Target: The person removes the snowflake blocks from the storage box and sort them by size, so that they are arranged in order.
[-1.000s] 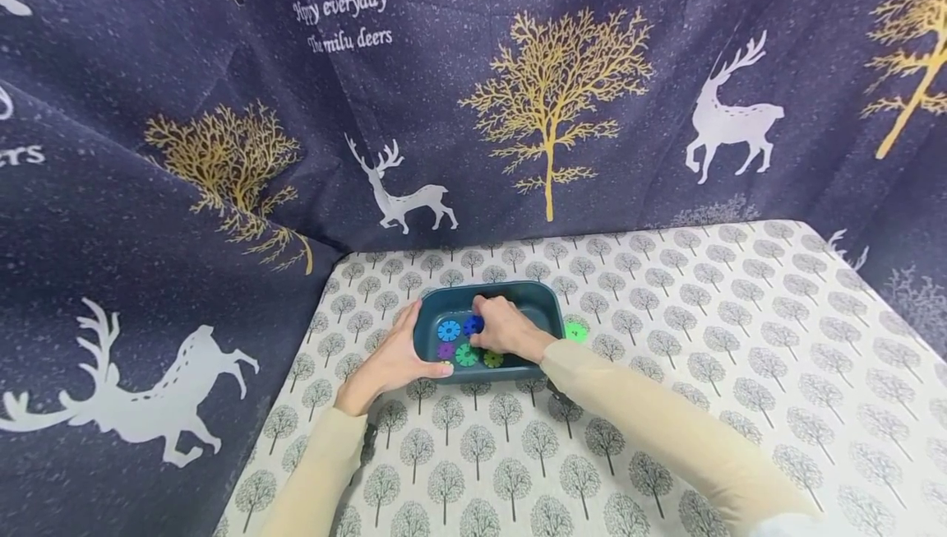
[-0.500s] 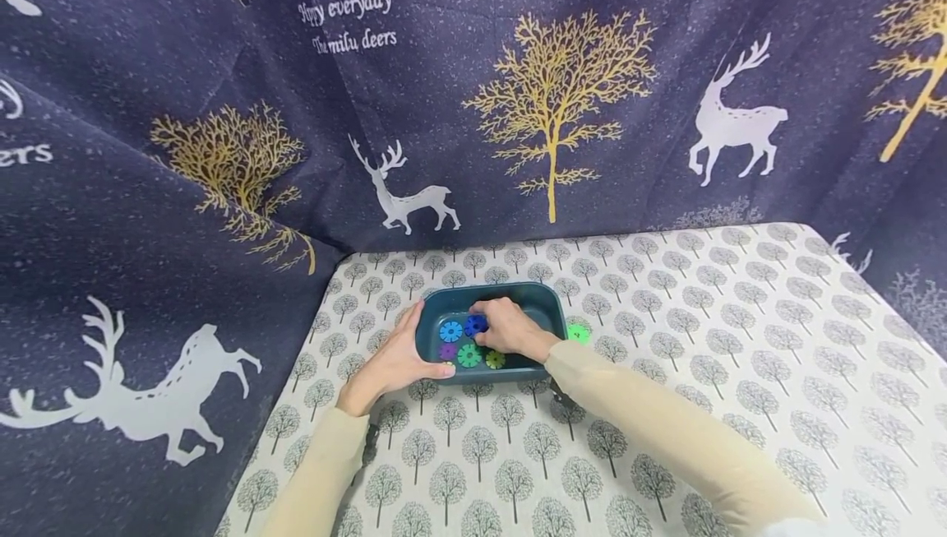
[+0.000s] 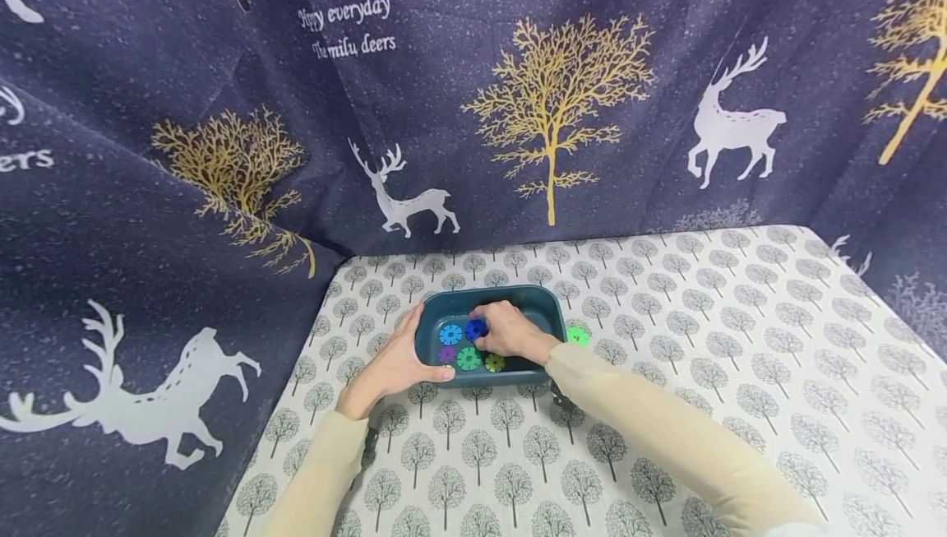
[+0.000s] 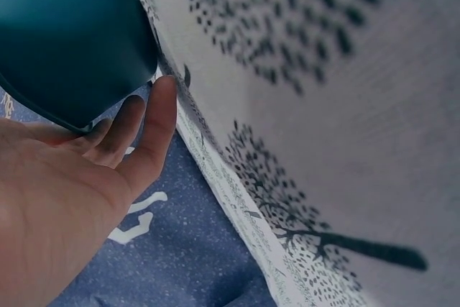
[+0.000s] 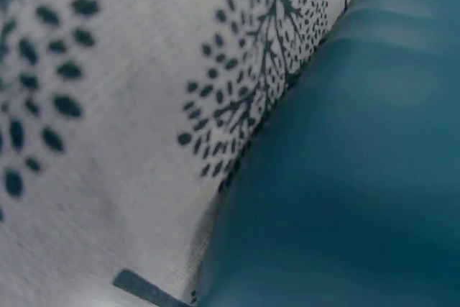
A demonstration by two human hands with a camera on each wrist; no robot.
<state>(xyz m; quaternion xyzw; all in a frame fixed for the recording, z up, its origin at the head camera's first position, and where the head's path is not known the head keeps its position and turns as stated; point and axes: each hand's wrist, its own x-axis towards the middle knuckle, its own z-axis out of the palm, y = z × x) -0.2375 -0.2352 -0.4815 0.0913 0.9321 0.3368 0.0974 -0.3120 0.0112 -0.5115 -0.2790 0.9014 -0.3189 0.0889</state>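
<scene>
A dark teal plastic bin [image 3: 518,376] sits on the table with several notched interlocking discs in it. My left hand [image 3: 395,360] holds its left end, thumb over the near rim and fingers along the outer wall; the left wrist view shows those fingers [image 4: 154,131] against the bin's side. Inside the bin, my right hand [image 3: 510,331] pinches a dark blue interlocking disc [image 3: 474,329] between thumb and fingers. Near it lie a light blue disc [image 3: 450,335], a purple disc [image 3: 447,354], a green disc [image 3: 468,358] and a yellow-green disc [image 3: 495,363]. The right wrist view shows no hand.
A bright green disc [image 3: 578,337] lies on the table just outside the bin's right end. The table is covered by a tree-print cloth [image 3: 666,340]. Behind it and to the left hangs a dark blue curtain [image 3: 473,109] with deer and trees.
The dark blue disc looks slightly more tilted in my right fingers than before. My left hand keeps its place on the bin; the whole view has shifted a little.
</scene>
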